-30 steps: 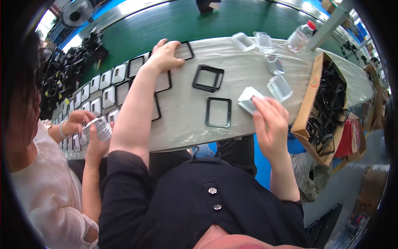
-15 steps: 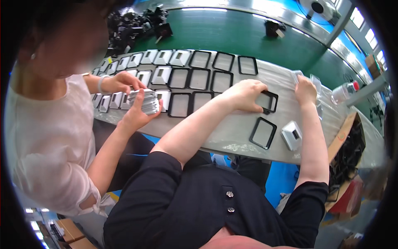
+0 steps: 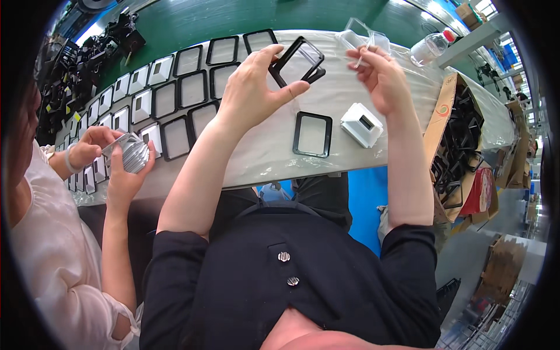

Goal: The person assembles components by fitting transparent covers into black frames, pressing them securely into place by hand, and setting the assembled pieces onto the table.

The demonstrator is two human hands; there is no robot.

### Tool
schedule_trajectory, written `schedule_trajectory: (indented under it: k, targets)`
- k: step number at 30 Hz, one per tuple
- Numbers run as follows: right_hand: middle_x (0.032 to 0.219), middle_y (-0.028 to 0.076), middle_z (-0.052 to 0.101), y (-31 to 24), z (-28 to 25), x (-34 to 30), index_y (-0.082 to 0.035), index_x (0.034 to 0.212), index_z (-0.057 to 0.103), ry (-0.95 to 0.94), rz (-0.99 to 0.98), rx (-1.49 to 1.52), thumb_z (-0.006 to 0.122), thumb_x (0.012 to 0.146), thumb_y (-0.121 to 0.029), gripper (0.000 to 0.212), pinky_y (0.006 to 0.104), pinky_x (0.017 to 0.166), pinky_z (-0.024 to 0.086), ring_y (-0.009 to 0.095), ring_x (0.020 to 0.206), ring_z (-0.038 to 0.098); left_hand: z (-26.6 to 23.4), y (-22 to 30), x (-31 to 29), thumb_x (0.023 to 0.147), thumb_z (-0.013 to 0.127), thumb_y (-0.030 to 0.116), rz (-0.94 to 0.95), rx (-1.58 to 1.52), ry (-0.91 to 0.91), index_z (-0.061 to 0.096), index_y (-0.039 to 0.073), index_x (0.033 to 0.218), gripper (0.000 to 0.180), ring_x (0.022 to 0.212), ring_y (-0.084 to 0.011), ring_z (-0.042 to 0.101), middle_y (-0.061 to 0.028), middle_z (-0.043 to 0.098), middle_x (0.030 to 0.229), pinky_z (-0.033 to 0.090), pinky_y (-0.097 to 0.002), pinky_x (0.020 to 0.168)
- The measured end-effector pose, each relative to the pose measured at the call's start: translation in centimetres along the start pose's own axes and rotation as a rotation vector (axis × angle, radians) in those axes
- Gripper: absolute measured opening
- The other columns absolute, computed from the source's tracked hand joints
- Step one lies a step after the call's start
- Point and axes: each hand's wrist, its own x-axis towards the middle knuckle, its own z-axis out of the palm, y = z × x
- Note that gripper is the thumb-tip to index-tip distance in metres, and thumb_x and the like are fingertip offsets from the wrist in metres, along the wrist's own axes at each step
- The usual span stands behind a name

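My left hand (image 3: 248,90) grips a black rectangular frame (image 3: 287,55) between thumb and fingers, tilted and raised above the table. To its right, my right hand (image 3: 382,79) pinches a thin clear plastic piece (image 3: 363,56); its exact shape is hard to make out. More clear plastic pieces (image 3: 379,42) lie just beyond those fingers. Below my hands, another black frame (image 3: 311,154) lies flat near the table's front edge. Beside it sits a white block-like housing (image 3: 354,131) with a dark rectangular slot.
Rows of black frames (image 3: 175,140) and white housings (image 3: 140,108) cover the table's left side. A co-worker at left holds a stack of thin flat pieces (image 3: 134,153). A cardboard box (image 3: 440,114) of black frames stands right, near a red-capped clear bottle (image 3: 429,49).
My left hand has raised and tilted the black frame. My right hand has drawn back from the clear pieces with one between its fingers. The whole view has shifted.
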Motion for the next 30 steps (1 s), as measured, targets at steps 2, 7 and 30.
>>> schedule_trajectory:
  k: [2, 7, 30]
  targets:
    - [0.113, 0.012, 0.069, 0.2, 1.8, -2.4, -0.005, 0.11, 0.062, -0.106, 0.056, 0.101, 0.06, 0.096, -0.014, 0.018, 0.0294, 0.081, 0.052, 0.018, 0.098, 0.067, 0.1, -0.1, -0.7, 0.075, 0.081, 0.047, 0.107, 0.076, 0.051, 0.053, 0.006, 0.135, 0.077, 0.111, -0.0304, 0.062, -0.0163, 0.064, 0.121, 0.051, -0.0377, 0.091]
    - [0.121, 0.016, 0.065, 2.0, 3.0, -3.1, -0.005, 0.112, 0.06, -0.332, 0.249, 0.272, 0.057, 0.097, -0.011, 0.016, 0.0301, 0.085, 0.052, 0.019, 0.101, 0.066, 1.2, 0.8, -1.1, 0.076, 0.081, 0.041, 0.188, 0.155, 0.013, 0.046, 0.008, 0.141, 0.081, 0.12, -0.0344, 0.058, -0.0183, 0.062, 0.125, 0.046, -0.0438, 0.1]
    - [0.091, 0.001, 0.068, -0.6, 1.3, -2.0, -0.001, 0.103, 0.07, 0.121, -0.228, -0.466, 0.071, 0.089, -0.02, 0.023, 0.0221, 0.082, 0.045, 0.007, 0.088, 0.059, -1.5, 3.0, -7.7, 0.081, 0.07, 0.057, -0.19, 0.658, -0.21, 0.045, 0.001, 0.143, 0.088, 0.099, -0.0325, 0.069, -0.0215, 0.047, 0.142, 0.056, -0.0398, 0.082]
